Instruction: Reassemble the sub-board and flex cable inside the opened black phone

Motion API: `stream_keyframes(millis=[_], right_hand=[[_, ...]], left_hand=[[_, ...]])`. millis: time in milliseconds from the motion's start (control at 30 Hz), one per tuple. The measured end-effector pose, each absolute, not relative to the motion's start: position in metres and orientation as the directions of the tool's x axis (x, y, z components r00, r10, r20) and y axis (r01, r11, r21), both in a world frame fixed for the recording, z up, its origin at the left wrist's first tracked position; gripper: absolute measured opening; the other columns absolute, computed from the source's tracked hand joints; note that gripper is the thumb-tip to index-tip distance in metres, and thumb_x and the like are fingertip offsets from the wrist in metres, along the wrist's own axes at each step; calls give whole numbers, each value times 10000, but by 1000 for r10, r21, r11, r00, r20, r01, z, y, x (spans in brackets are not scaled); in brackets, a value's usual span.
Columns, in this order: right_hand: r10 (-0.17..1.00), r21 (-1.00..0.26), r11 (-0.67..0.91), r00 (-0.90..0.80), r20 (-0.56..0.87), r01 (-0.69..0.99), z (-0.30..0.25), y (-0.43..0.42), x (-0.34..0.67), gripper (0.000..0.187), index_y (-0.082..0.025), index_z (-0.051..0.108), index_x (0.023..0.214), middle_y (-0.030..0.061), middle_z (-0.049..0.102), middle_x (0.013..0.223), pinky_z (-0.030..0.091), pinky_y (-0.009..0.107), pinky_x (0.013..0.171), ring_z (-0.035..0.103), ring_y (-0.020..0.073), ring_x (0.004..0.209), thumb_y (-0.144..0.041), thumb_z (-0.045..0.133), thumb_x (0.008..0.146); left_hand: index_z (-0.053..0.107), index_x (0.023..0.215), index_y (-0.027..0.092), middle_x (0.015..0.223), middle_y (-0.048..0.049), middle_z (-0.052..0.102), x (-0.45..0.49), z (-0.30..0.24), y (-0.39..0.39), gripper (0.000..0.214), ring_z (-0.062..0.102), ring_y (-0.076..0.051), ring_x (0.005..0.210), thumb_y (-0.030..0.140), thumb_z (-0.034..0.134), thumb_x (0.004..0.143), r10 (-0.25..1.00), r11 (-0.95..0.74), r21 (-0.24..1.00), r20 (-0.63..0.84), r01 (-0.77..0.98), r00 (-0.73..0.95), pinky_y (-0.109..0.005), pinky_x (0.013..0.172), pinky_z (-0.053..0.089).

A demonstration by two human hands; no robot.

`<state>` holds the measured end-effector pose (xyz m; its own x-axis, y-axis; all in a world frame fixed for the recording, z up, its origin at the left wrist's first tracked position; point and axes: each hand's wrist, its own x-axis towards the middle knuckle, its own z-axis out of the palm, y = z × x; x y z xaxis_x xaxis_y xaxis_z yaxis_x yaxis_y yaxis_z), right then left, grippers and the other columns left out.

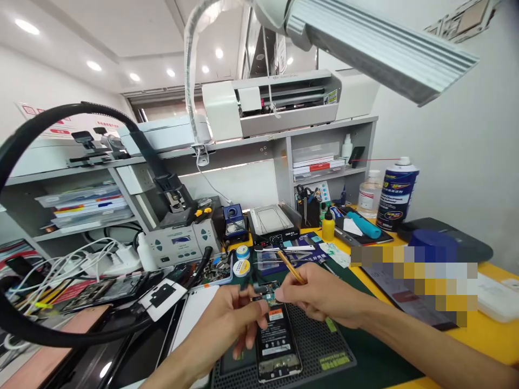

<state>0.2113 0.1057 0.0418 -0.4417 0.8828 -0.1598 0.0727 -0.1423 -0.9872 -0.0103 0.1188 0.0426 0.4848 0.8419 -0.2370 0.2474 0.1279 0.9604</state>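
An opened phone [279, 337] lies back-up on a dark perforated work mat [324, 340], its black battery and upper circuit board [271, 297] exposed. At the phone's upper left, my left hand [229, 319] is closed, thumb and fingers gripping around the edge of the board area. My right hand [318, 292] is closed around a slim golden pen-shaped tool [291, 267], whose visible end points up and left, away from the phone. The right fingertips touch the board's right side. What lies under them is hidden, and the tool's kind cannot be made out.
A grey rework station [180, 243], small round tins [242, 267] and a parts tray [217, 267] stand behind the mat. Phones and cables crowd the left. A yellow bottle [328, 227], spray can [396, 194] and tablet [405, 294] are right; a lamp [377, 48] hangs overhead.
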Motion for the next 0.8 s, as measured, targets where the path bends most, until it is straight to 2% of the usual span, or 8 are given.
stream_keyframes(millis=[100,200,567,733,800], right_hand=[[894,-981,-192,-405,-190,37,43,105,207,434,-203,482,604,-110,384,500,146,233,387,207,52,416,-441,749,850],[892,-969,-248,-386,-236,20,42,105,203,377,-204,495,620,-103,414,509,116,244,389,202,46,405,-381,748,835],[885,-951,-308,-365,-288,3,42,103,197,304,-194,569,679,-114,423,494,98,249,389,204,40,389,-360,801,786],[887,-955,-295,-364,-284,28,40,102,199,285,-187,603,736,-117,389,497,114,249,388,196,51,400,-386,790,820],[909,-964,-265,-323,-262,34,39,104,201,289,-180,633,808,-106,392,551,118,246,396,191,58,423,-443,732,875]], left_hand=[[668,606,227,436,3,543,-15,38,122,361,408,-112,348,551,765,730,830,145,961,-247,234,501,-225,326,286],[697,637,230,430,-4,561,-22,35,124,359,396,-109,331,563,746,763,820,162,962,-256,222,512,-224,321,297],[688,694,243,440,18,550,-25,28,121,408,384,-108,313,646,739,723,808,190,959,-275,213,520,-228,304,325],[644,717,201,456,38,539,-22,33,118,353,372,-85,346,530,669,842,841,176,962,-258,211,476,-194,344,333],[640,696,187,454,36,530,-24,36,119,330,376,-88,365,477,661,853,863,158,967,-235,202,448,-190,352,323]])
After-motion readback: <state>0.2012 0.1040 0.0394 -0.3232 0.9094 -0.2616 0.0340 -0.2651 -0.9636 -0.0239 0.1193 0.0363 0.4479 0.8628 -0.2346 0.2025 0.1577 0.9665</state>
